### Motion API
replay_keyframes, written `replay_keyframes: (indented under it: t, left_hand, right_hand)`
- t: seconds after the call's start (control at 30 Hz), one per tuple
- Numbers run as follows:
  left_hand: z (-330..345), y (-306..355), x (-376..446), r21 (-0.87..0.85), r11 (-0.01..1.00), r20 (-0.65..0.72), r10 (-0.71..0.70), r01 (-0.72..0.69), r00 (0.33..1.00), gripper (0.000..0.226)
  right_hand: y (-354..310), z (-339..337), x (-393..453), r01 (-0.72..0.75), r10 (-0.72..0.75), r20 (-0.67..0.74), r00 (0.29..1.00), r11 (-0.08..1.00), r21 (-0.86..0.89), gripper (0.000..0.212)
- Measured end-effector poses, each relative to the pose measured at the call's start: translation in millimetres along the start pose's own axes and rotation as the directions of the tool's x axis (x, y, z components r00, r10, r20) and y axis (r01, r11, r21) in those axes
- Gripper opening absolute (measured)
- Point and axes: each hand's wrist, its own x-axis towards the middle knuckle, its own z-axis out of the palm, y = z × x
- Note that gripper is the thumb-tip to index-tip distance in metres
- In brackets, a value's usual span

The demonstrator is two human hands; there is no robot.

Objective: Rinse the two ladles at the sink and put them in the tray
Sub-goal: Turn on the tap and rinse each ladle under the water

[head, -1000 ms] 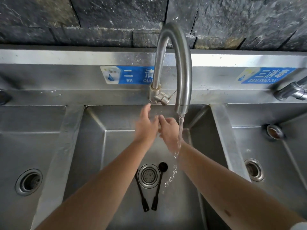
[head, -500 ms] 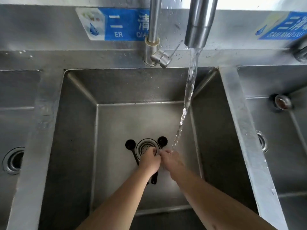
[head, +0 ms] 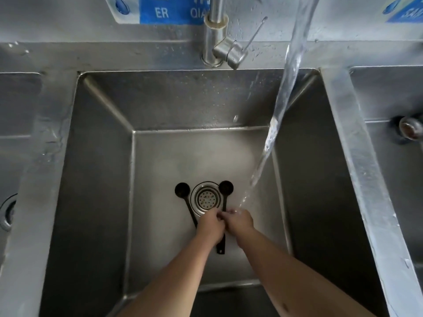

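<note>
two black ladles lie on the floor of the middle sink basin (head: 103, 179), the left ladle (head: 182, 189) and the right ladle (head: 226, 186) flanking the round drain strainer (head: 206, 197), bowls pointing away from the person. the left hand (head: 209, 226) and right hand (head: 239, 221) meet over the handles, fingers curled; whether either actually grips a handle cannot be told. a stream of water (head: 281, 106) falls from above onto the right hand. the faucet base (head: 214, 37) stands behind the basin.
</note>
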Motion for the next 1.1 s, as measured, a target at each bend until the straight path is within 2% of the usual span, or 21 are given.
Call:
replay_keyframes:
  t: [0.13, 0.4, 0.5, 0.6, 0.7, 0.83, 0.9, 1.1]
  left_hand:
    - [-12.9, 8.5, -20.0, -0.073, 0.997, -0.006, -0.01, 0.01, 1.0, 0.018]
    - [-45.0, 50.6, -60.1, -0.197, 0.98, -0.055, 0.028, -0.039, 0.998, 0.023]
    - [-50.8, 68.0, -72.8, -0.288, 0.951, -0.066, 0.093, -0.108, 0.993, 0.045]
    - [-52.5, 79.1, -84.2, -0.507, 0.86, 0.024, 0.081, -0.058, 0.996, 0.056]
    - [-50.8, 87.7, -95.6, -0.654, 0.756, 0.081, 0.074, -0.003, 0.994, 0.049]
    - [-48.4, 94.7, -107.5, -0.671, 0.74, 0.131, 0.047, 0.054, 0.99, 0.044]
    - [-48.7, 98.4, -115.6, -0.69, 0.718, 0.153, 0.019, 0.093, 0.988, 0.034]
    - [-46.2, 107.4, -115.6, -0.693, 0.708, 0.103, -0.092, 0.138, 0.99, 0.014]
  right_hand:
    - [-3.3, -15.7, -35.2, -0.031, 0.017, 0.072, 0.997, 0.982, 0.186, 0.013]
    - [-24.5, -45.9, -121.7, -0.044, 0.004, 0.119, 0.993, 0.941, 0.335, 0.014]
    - [-29.3, -56.4, -142.0, -0.121, 0.051, 0.162, 0.986, 0.88, 0.459, 0.01]
    - [-30.7, -65.9, -158.4, -0.134, 0.045, 0.179, 0.983, 0.842, 0.522, 0.009]
    - [-28.7, -74.5, -172.1, -0.13, 0.046, 0.168, 0.985, 0.834, 0.536, 0.01]
    - [-24.9, -86.0, -186.1, -0.107, 0.029, 0.157, 0.987, 0.85, 0.515, 0.01]
    - [-24.8, -91.3, -192.5, -0.097, 0.018, 0.16, 0.987, 0.862, 0.498, 0.01]
    - [-29.8, -102.6, -207.4, -0.018, -0.053, 0.159, 0.986, 0.91, 0.415, 0.013]
